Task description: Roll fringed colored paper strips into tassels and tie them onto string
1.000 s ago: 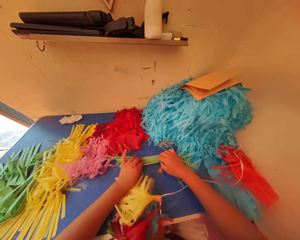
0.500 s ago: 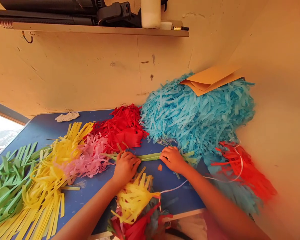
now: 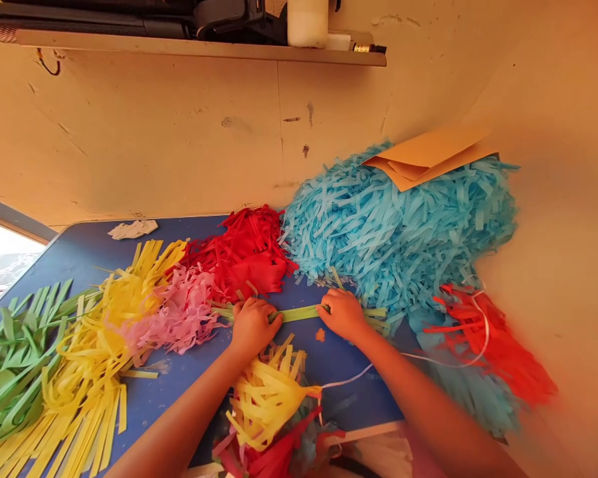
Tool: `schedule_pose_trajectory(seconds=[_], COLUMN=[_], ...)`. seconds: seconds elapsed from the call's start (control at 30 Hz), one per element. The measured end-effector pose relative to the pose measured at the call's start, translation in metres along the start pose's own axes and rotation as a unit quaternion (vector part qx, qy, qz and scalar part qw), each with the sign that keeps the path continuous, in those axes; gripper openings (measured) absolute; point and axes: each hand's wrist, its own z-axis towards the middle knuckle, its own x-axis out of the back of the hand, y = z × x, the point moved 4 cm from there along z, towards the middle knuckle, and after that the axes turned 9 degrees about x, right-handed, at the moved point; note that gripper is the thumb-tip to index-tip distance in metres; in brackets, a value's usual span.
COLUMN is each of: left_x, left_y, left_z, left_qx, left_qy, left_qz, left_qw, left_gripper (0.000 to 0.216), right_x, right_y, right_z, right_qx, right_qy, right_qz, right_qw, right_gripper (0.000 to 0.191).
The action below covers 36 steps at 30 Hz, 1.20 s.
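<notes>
A narrow bundle of green tissue paper strips (image 3: 300, 313) stretches sideways between my hands, just over the blue table. My left hand (image 3: 254, 326) is closed round its left part, and the loose ends stick out toward the pink fringe. My right hand (image 3: 343, 313) pinches the right part, with fringed ends showing past the wrist. Below my left hand lies a yellow paper tassel (image 3: 269, 401), tied to a white string (image 3: 349, 380) that passes behind my right forearm. Red and grey-blue tassels lie partly hidden beneath it.
Piles of green (image 3: 17, 372), yellow (image 3: 124, 302), pink (image 3: 182, 312) and red paper strips (image 3: 239, 255) cover the left of the blue table (image 3: 144, 405). A large blue fringed heap (image 3: 403, 226) carries a folded orange sheet (image 3: 428, 159). A loaded shelf (image 3: 204, 50) juts from the wall above.
Both hands keep hold of the green strips in nearly the same place, their fingers shifting slightly. The view has tilted a little, so the shelf sits higher.
</notes>
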Motion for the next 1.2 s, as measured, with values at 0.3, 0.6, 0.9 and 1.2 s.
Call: schedule_pose_trajectory(seconds=[0.3, 0.6, 0.9, 1.2], left_x=[0.007, 0.012, 0.002, -0.003], left_y=[0.004, 0.035, 0.031, 0.011], left_z=[-0.001, -0.01, -0.004, -0.014], left_qx=[-0.009, -0.247, -0.231, -0.226], left_qy=[0.021, 0.031, 0.089, 0.115], left_qz=[0.013, 0.082, 0.049, 0.007], left_qw=[1.0, 0.965, 0.968, 0.967], left_gripper=[0.017, 0.02, 0.012, 0.017], right_x=[0.004, 0.017, 0.016, 0.003], right_y=[0.002, -0.043, -0.04, -0.026], right_z=[-0.002, -0.001, 0.013, -0.006], right_qx=[-0.024, 0.237, 0.19, 0.197], right_qy=[0.016, -0.012, 0.007, 0.046], right_qz=[0.001, -0.053, -0.046, -0.028], right_qw=[1.0, 0.97, 0.981, 0.979], right_gripper=[0.012, 0.016, 0.019, 0.018])
